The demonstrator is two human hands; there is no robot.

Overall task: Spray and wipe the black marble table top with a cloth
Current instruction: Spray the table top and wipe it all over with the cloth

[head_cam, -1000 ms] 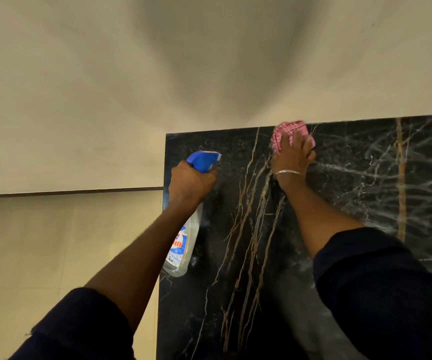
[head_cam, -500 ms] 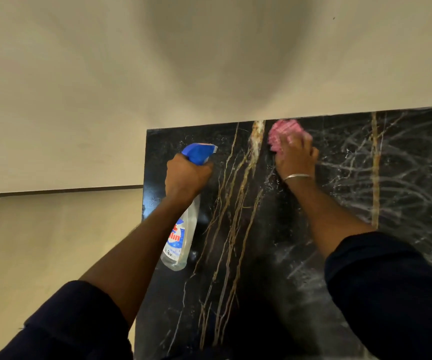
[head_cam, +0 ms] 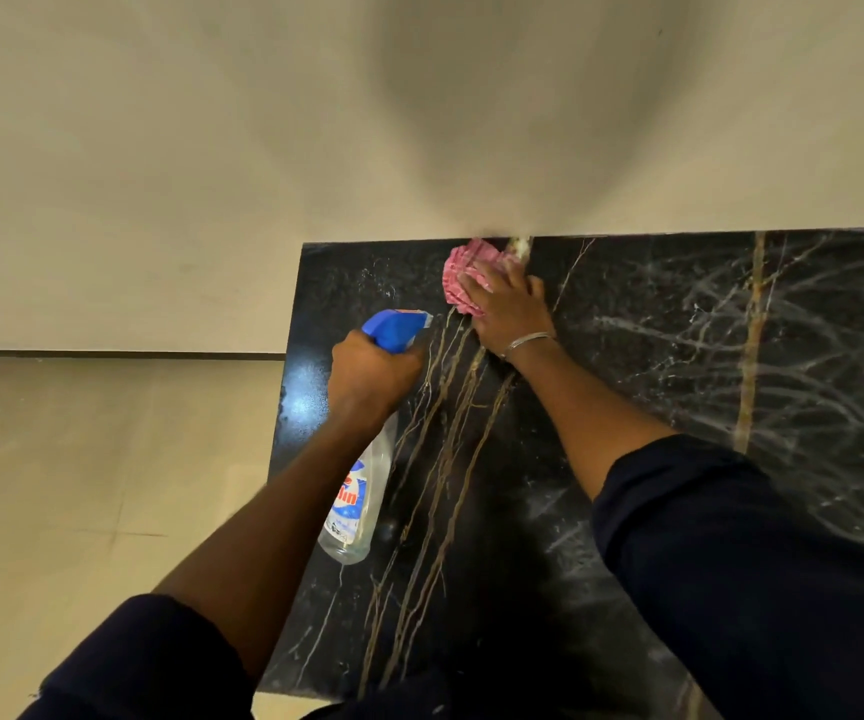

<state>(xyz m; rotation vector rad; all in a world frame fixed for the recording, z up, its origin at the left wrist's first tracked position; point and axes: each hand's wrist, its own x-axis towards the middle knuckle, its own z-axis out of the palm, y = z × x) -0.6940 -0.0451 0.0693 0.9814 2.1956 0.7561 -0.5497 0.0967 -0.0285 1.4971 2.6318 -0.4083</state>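
Observation:
The black marble table top (head_cam: 627, 387) with gold and white veins fills the right and lower part of the head view. My right hand (head_cam: 510, 309) presses a crumpled pink checked cloth (head_cam: 458, 275) onto the marble near its far edge, fingers spread over the cloth. My left hand (head_cam: 373, 374) grips the neck of a clear spray bottle (head_cam: 360, 501) with a blue trigger head (head_cam: 393, 327), held above the table's left part with its nozzle pointing right towards the cloth. White wipe streaks cover the marble to the right.
A plain beige wall (head_cam: 212, 148) stands right behind the table's far edge. Left of the table lies a light tiled floor (head_cam: 82, 511) with a dark skirting line (head_cam: 118, 354). The table's left edge (head_cam: 284, 407) runs beside my left forearm.
My right hand has slid the cloth leftwards along the far edge, past the thick gold vein. The left hand with the bottle has kept its place over the table.

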